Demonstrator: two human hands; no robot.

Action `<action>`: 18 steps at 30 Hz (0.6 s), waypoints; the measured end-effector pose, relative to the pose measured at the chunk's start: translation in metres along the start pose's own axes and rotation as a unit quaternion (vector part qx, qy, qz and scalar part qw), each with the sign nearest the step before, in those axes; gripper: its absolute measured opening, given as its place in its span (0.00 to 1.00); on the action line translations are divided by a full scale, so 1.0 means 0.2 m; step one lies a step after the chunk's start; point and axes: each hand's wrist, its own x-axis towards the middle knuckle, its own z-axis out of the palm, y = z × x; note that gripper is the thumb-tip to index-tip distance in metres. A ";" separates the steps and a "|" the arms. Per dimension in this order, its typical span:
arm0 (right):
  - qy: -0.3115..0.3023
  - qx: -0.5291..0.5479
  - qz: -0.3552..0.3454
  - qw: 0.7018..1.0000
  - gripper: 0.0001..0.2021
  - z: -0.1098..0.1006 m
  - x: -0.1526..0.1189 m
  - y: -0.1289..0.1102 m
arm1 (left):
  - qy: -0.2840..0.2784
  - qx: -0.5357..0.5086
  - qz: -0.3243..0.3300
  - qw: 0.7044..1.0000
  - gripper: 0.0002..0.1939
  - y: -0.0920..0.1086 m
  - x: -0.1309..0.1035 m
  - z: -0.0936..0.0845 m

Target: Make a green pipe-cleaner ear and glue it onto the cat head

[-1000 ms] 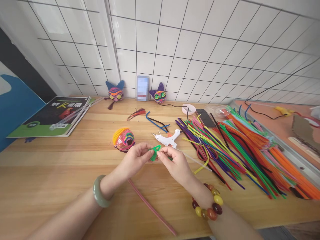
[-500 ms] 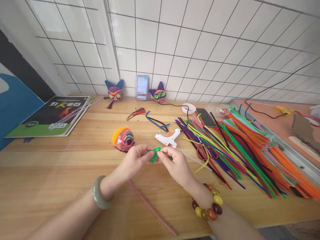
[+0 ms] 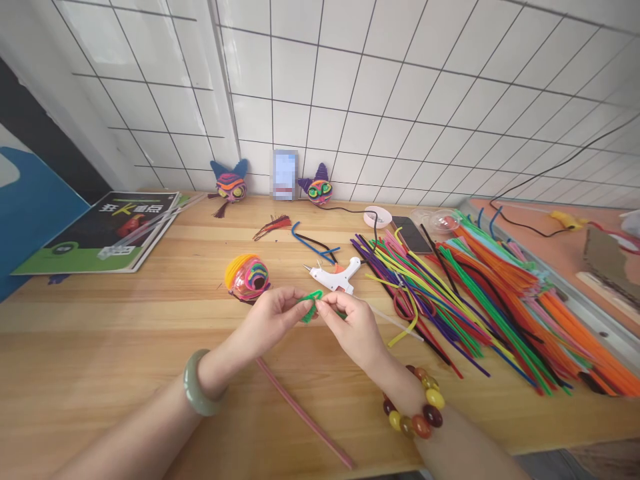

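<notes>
My left hand (image 3: 273,319) pinches a small folded piece of green pipe cleaner (image 3: 311,308) from the left. On its other side, the thumb and fingers of my right hand (image 3: 353,325) are closed on the same piece. Just behind my left hand sits a clear ball (image 3: 245,277) partly wrapped in yellow, pink and blue strands. A white glue gun (image 3: 335,277) lies behind my right hand, its nozzle facing left. In front of my hands, a long pink pipe cleaner (image 3: 305,413) lies across the wood.
Bundles of coloured pipe cleaners (image 3: 480,293) spread over the right side of the table (image 3: 125,347). Two cat-eared heads (image 3: 231,185) and a phone (image 3: 285,175) stand by the tiled wall. A book (image 3: 100,230) lies at the left, a pink bowl (image 3: 377,217) at the back.
The green piece has tilted slightly between my fingers, and less of its lower part shows. My hands have barely moved; the things on the table are where they were.
</notes>
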 end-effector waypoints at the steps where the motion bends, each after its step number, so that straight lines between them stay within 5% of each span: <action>1: 0.003 -0.007 -0.003 1.000 0.10 0.00 0.00 0.00 | 0.003 0.000 -0.002 1.000 0.11 0.00 0.00 0.00; 9: -0.038 0.058 0.026 0.997 0.11 -0.01 0.00 -0.02 | 0.035 -0.058 -0.026 0.997 0.12 0.01 0.01 -0.02; 18: -0.093 0.149 0.098 0.980 0.11 -0.01 0.01 -0.02 | -0.003 -0.092 -0.033 0.995 0.14 0.02 0.01 -0.03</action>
